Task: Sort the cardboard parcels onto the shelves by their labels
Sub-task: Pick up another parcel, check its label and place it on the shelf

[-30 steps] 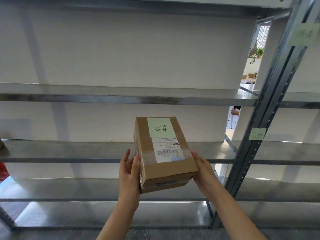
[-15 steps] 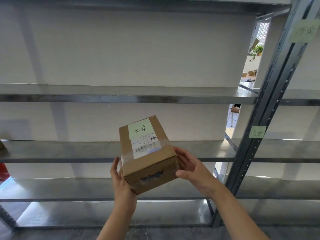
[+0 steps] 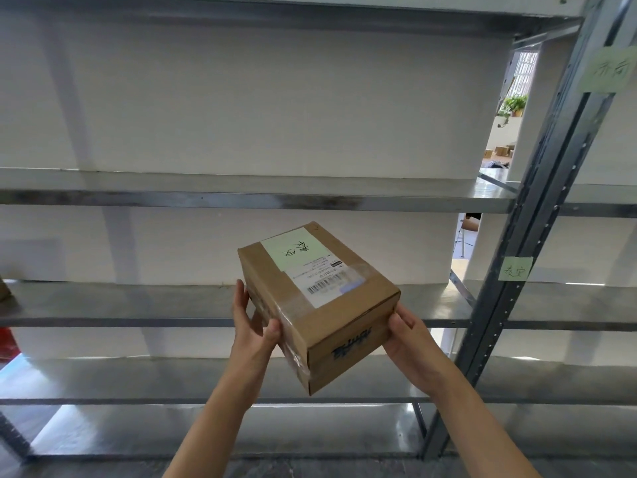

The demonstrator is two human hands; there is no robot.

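A brown cardboard parcel (image 3: 331, 315) is held in the air in front of the metal shelving, one corner turned toward me. Its top carries a pale green handwritten note and a white barcode label. My left hand (image 3: 253, 326) holds its left side, fingers flat along the box and thumb on the near edge. My right hand (image 3: 406, 336) grips its right end from below, fingers curled under it. A middle shelf (image 3: 138, 301) lies level behind the parcel. Green label notes are stuck on the shelf post (image 3: 515, 268).
Grey metal shelf boards run across at several heights, with a perforated upright post (image 3: 537, 208) on the right. A second green note (image 3: 608, 69) is stuck higher on that post. A brown item's edge (image 3: 2, 288) shows at the far left.
The parcel has turned so a corner faces me and has shifted right. My right hand has moved from the near face to its right end.
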